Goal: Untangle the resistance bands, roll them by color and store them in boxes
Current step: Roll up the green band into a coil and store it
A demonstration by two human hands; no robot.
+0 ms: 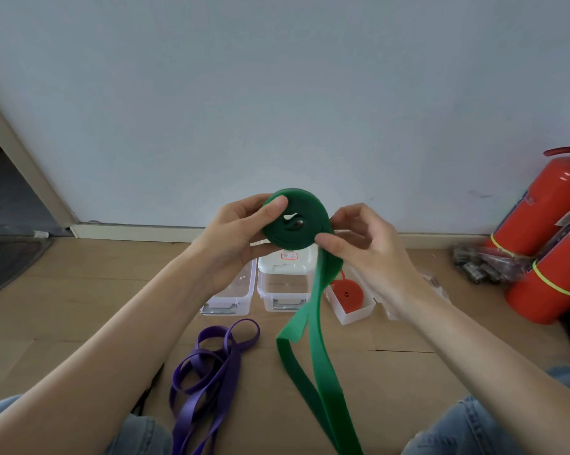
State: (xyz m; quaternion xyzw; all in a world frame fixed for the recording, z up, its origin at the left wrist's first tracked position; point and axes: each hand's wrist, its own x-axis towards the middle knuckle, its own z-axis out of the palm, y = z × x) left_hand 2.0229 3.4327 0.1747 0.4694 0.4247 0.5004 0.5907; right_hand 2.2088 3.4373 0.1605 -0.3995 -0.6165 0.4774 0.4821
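Note:
A green resistance band is partly wound into a flat coil held up in front of me. My left hand grips the coil's left side, thumb on its face. My right hand pinches the coil's lower right edge. The band's loose tail hangs down to the floor between my knees. A purple band lies in loose loops on the floor at the left. A rolled red band sits inside a small open clear box at the right.
Two more clear boxes stand on the wooden floor below the coil: an open one and a lidded one. Two red fire extinguishers and a plastic bag of dark items sit at the right. A white wall is ahead.

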